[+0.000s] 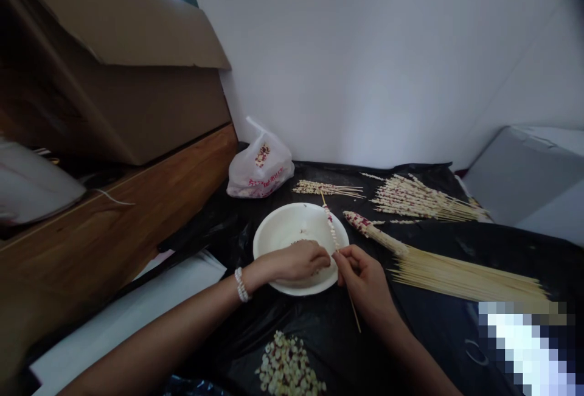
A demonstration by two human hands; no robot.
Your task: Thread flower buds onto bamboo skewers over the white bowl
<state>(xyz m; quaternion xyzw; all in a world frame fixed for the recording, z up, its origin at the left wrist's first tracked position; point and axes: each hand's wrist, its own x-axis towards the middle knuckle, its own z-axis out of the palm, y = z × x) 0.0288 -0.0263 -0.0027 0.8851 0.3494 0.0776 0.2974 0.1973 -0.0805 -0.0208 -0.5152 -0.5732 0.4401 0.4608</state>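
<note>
My right hand (362,277) pinches a thin wooden skewer (354,311) beside the right rim of a white bowl (269,225). Small cream and dark-red pieces, like corn kernels, are threaded along the skewer's upper part (331,225), and its tip points up and away. My left hand (298,262) reaches into the bowl with fingers curled down close to the skewer. Whatever the left fingers hold is hidden. A few loose small pieces (301,241) show in the bowl beyond that hand. A beaded bracelet (241,284) circles the left wrist.
Black plastic covers the table (246,335). A heap of kernel-like pieces (289,365) lies in front, bare skewers (465,274) at right, filled skewers (410,197) behind them. Beyond the bowl sits a plastic bag (261,171). A cardboard box (159,104) stands left, a white wall behind.
</note>
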